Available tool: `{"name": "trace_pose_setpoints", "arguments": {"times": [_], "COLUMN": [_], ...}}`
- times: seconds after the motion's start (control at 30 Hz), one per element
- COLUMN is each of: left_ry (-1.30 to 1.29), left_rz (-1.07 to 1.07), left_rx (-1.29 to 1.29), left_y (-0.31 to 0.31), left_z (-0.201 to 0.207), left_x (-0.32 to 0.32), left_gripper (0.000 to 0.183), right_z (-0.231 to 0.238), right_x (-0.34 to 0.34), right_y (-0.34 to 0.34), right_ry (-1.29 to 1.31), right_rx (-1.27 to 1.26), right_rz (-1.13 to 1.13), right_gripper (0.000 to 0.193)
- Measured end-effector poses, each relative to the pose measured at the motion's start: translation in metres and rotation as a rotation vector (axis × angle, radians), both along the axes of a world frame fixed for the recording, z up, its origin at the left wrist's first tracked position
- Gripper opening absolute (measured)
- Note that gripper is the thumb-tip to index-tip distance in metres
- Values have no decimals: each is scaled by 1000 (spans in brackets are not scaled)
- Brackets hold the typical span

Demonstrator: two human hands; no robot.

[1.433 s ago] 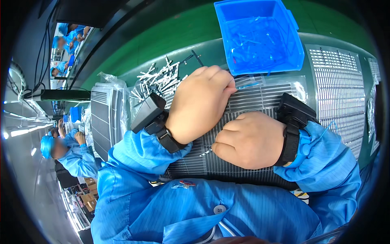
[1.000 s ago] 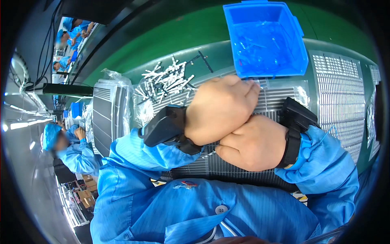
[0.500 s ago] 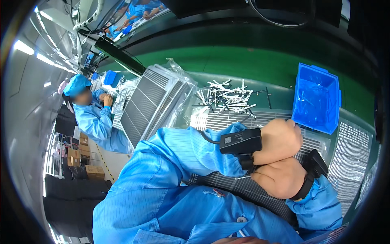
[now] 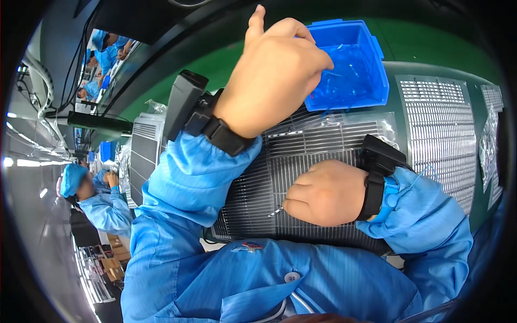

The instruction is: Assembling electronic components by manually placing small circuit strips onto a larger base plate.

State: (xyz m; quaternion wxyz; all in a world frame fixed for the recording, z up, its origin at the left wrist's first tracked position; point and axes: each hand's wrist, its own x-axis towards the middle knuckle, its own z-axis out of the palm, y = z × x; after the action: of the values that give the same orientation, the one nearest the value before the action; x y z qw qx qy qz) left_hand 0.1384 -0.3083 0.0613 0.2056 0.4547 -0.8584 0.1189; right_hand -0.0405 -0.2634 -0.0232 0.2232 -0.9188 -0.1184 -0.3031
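Note:
My left hand (image 4: 280,70) is raised at the left side of a blue plastic bin (image 4: 379,70). Its thumb and forefinger are pinched together over the bin, one finger sticks up, and whatever lies between the fingertips is hidden. Small clear film pieces (image 4: 353,69) lie in the bin. Lower down, my right hand (image 4: 326,194) is closed over a dark slotted sheet (image 4: 242,199). A small thin black-and-white strip (image 4: 275,212) pokes out from its fingertips. Another such strip (image 4: 285,133) rests flat on the sheet, below my left wrist.
To the right lies a light slotted sheet (image 4: 439,124) on the green table, with crumpled clear plastic (image 4: 489,151) beyond it. A stack of panels (image 4: 144,151) stands at the left, partly behind my left sleeve. Farther left a co-worker (image 4: 94,194) in blue sits at work.
My hands were together over the sheet and are now apart. The left has gone up to the bin, while the right stays low with a strip. The view has shifted.

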Motion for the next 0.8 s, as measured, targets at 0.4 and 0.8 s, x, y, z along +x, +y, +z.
{"name": "trace_pose_setpoints", "arguments": {"times": [0.4,0.8], "left_ry": [-150,111], "left_rz": [216,142], "left_rx": [245,101], "left_y": [-8,-3], "left_z": [-9,-2], "left_x": [-15,3], "left_gripper": [7,29], "right_z": [-3,-3], "right_x": [-1,-1], "right_y": [0,-2], "right_ry": [-7,79], "right_rx": [25,14], "right_rz": [-1,-12], "right_gripper": [14,13]}}
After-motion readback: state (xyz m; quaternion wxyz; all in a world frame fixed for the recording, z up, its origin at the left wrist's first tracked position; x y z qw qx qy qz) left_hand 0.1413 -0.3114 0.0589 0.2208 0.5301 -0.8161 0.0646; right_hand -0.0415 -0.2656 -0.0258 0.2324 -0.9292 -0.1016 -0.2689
